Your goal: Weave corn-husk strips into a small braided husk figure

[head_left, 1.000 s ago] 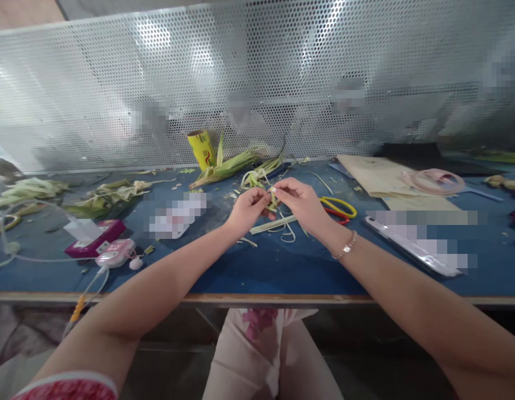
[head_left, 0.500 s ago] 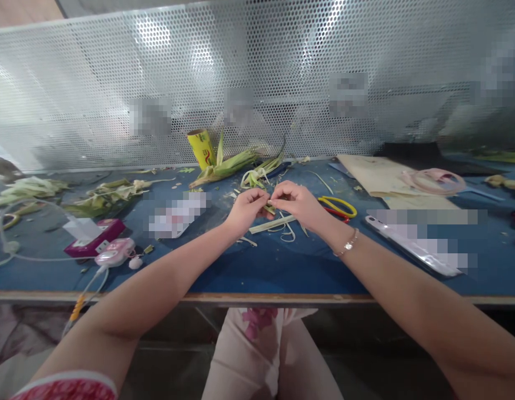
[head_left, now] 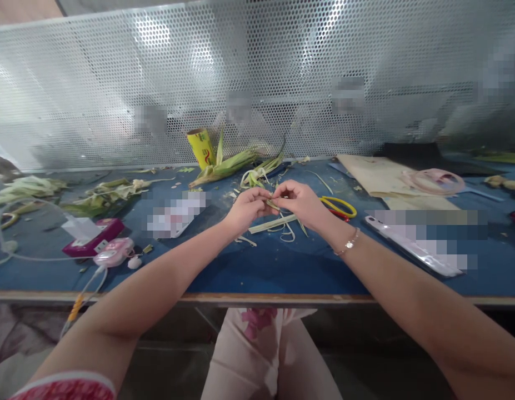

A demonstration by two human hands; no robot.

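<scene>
Husks [head_left: 228,168] lie behind the left hand [head_left: 252,209]; scissors [head_left: 354,210] rest beside the right hand [head_left: 298,201]; a power strip [head_left: 99,240] sits left.

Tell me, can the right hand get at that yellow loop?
Probably yes: the yellow loop lies near the right hand, its outer end uncovered, though that hand seems busy with a pale strip.

Reads as a handcraft workshop, seated station. Fitted with a long blue surface [head_left: 257,272], backed by a perforated metal partition [head_left: 265,61]. Strewn with corn husks [head_left: 228,168], narrow husk strips [head_left: 269,224] and small plant scraps. Equipped with yellow-and-red handles [head_left: 351,206], apparently scissors. Stocked with tan paper sheets [head_left: 368,173]. Wired with a purple power strip [head_left: 111,229] and pale charging cables [head_left: 44,259].
</scene>
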